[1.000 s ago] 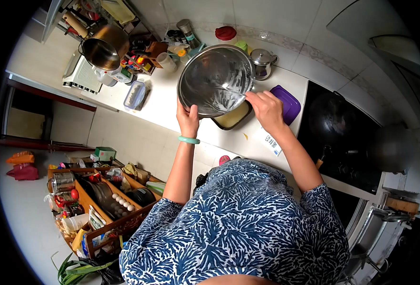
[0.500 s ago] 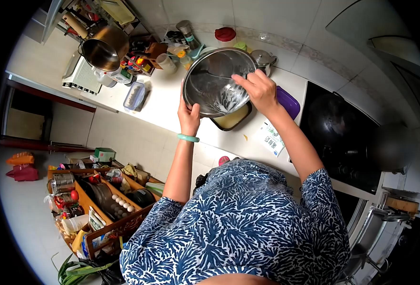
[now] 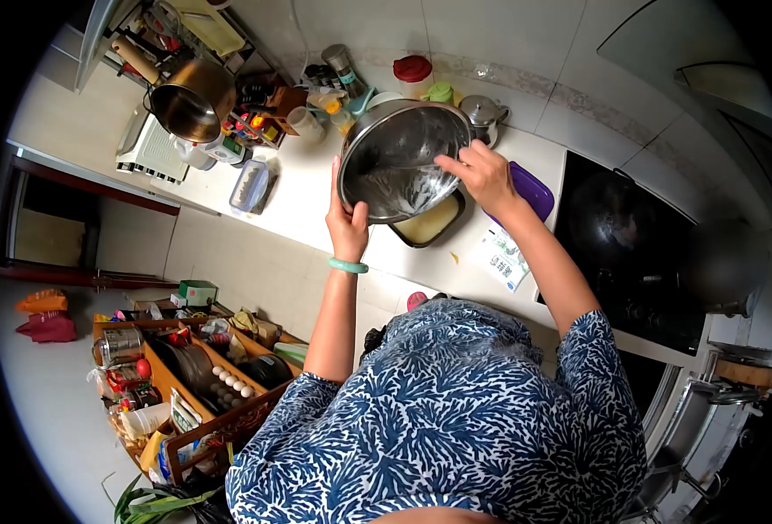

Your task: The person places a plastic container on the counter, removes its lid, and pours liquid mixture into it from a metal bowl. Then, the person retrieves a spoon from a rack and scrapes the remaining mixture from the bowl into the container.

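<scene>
Bright counter (image 3: 306, 179), dark fisheye-warped edges

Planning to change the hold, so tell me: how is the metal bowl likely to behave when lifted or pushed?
The metal bowl is probably stiff: its rim looks even and unbent beside the left hand. Its smooth wall could be slippery, especially where pale residue is smeared inside. Being round, it would likely roll if set on edge.

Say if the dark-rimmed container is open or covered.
Open: pale contents show inside the dark-rimmed container, and nothing covers the visible part; the metal bowl hides the rest.
</scene>
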Motion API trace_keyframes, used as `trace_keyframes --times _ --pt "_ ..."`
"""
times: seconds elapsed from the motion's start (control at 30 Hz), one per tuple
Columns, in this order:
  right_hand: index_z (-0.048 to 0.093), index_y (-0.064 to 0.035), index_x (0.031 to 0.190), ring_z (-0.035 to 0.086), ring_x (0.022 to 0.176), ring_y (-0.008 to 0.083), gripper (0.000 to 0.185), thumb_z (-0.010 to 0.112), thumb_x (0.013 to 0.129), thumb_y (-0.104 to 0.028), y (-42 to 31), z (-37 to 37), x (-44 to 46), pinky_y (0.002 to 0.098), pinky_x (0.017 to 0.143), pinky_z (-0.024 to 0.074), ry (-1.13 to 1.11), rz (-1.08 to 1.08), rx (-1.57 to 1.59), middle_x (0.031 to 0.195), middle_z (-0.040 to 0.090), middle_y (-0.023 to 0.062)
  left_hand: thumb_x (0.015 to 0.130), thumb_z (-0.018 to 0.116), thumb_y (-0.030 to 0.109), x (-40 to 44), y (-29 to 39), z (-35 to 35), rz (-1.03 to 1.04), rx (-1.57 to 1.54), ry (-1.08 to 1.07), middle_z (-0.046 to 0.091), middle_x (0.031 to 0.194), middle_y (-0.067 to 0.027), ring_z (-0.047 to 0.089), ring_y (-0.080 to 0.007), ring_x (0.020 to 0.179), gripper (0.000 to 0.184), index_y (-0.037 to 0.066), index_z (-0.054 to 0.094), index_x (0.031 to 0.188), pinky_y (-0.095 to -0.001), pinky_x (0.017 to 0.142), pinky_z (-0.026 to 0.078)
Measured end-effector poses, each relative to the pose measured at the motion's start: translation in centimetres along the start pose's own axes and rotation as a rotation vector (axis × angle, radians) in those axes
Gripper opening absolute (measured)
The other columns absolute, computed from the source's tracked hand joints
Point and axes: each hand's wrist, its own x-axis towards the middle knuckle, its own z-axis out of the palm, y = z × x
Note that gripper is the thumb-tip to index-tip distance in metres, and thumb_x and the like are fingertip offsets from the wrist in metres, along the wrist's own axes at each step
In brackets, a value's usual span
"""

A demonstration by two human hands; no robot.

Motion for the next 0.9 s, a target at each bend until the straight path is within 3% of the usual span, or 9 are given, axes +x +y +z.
trace_keyframes --times 0.2,0.3,0.37,0.43,0.53,0.6,0.77,0.83,0.9 --pt "0.073 -0.0162 0.090 0.047 0.063 0.0175 0.020 0.068 0.072 -0.007 -0.6 -0.5 -0.1 0.0295 0.051 0.0433 -0.007 0.085 0.017 0.061 0.044 0.0005 0.073 0.043 -0.009 -0.3 0.8 0.3 0.052 0.068 0.018 0.060 0.124 -0.0114 0.056 -0.0100 0.077 0.078 0.012 0.029 0.146 -0.0195 0.067 0.045" --pt "0.072 -0.0106 0.089 0.048 0.065 0.0225 0.011 0.067 0.080 -0.016 -1.3 0.3 -2.1 0.0344 0.060 0.0438 -0.175 0.313 0.221 0.062 0.051 0.0040 0.072 0.043 -0.010 -0.2 0.3 0.6 0.136 0.111 0.067 0.058 0.127 -0.0138 0.059 -0.0124 0.079 0.079 0.012 0.028 0.147 -0.0206 0.069 0.045" --pt "0.070 -0.0052 0.087 0.051 0.069 0.0277 0.019 0.064 0.085 -0.023 -2.5 0.8 -3.2 0.0383 0.068 0.0424 -0.117 0.548 0.339 0.068 0.059 0.0084 0.072 0.042 -0.010 -0.8 -0.5 0.8 0.165 0.126 0.082 0.057 0.129 -0.0148 0.060 -0.0137 0.081 0.079 0.012 0.027 0.147 -0.0212 0.070 0.045" --pt "0.069 -0.0019 0.083 0.055 0.071 0.0313 0.024 0.057 0.090 -0.021 -3.3 -0.3 -2.5 0.0370 0.074 0.0429 -0.261 0.678 0.353 0.073 0.065 0.0129 0.074 0.043 -0.010 -1.0 -1.2 0.8 0.103 0.138 0.124 0.052 0.134 -0.0152 0.062 -0.0157 0.085 0.079 0.012 0.025 0.147 -0.0222 0.073 0.046" --pt "0.068 -0.0007 0.083 0.059 0.070 0.0295 0.024 0.056 0.090 -0.020 -4.9 0.7 -3.9 0.0346 0.073 0.0454 -0.290 0.912 0.444 0.075 0.066 0.0139 0.076 0.044 -0.009 -1.3 -1.3 1.0 0.136 0.166 0.149 0.049 0.137 -0.0159 0.062 -0.0159 0.086 0.078 0.012 0.024 0.148 -0.0220 0.073 0.046" --pt "0.067 0.0000 0.085 0.064 0.072 0.0256 0.023 0.057 0.088 -0.020 -5.9 1.0 -4.8 0.0326 0.068 0.0475 -0.216 1.127 0.701 0.079 0.068 0.0142 0.077 0.045 -0.009 -1.4 -1.3 1.1 0.178 0.181 0.164 0.049 0.137 -0.0160 0.062 -0.0158 0.086 0.077 0.011 0.023 0.148 -0.0221 0.073 0.046" --pt "0.065 0.0009 0.094 0.062 0.070 0.0206 0.025 0.058 0.089 -0.023 -8.0 2.6 -4.8 0.0314 0.065 0.0459 -0.110 1.040 0.864 0.080 0.065 0.0154 0.080 0.048 -0.008 -1.6 -2.3 1.7 0.202 0.133 0.170 0.048 0.137 -0.0165 0.061 -0.0141 0.084 0.076 0.008 0.020 0.148 -0.0226 0.072 0.046" --pt "0.066 -0.0008 0.092 0.061 0.068 0.0206 0.026 0.056 0.089 -0.024 -8.1 2.8 -4.6 0.0311 0.064 0.0448 -0.145 1.019 0.908 0.076 0.064 0.0146 0.082 0.048 -0.009 -1.8 -2.5 1.6 0.084 0.030 0.182 0.046 0.139 -0.0161 0.059 -0.0134 0.092 0.074 0.007 0.018 0.148 -0.0227 0.080 0.045" --pt "0.067 -0.0024 0.089 0.059 0.064 0.0192 0.025 0.055 0.089 -0.025 -7.5 1.9 -5.6 0.0309 0.061 0.0433 -0.212 1.067 0.855 0.071 0.062 0.0125 0.083 0.047 -0.010 -1.6 -2.4 1.7 0.142 -0.003 0.212 0.045 0.140 -0.0159 0.057 -0.0135 0.098 0.074 0.007 0.018 0.148 -0.0227 0.084 0.043"
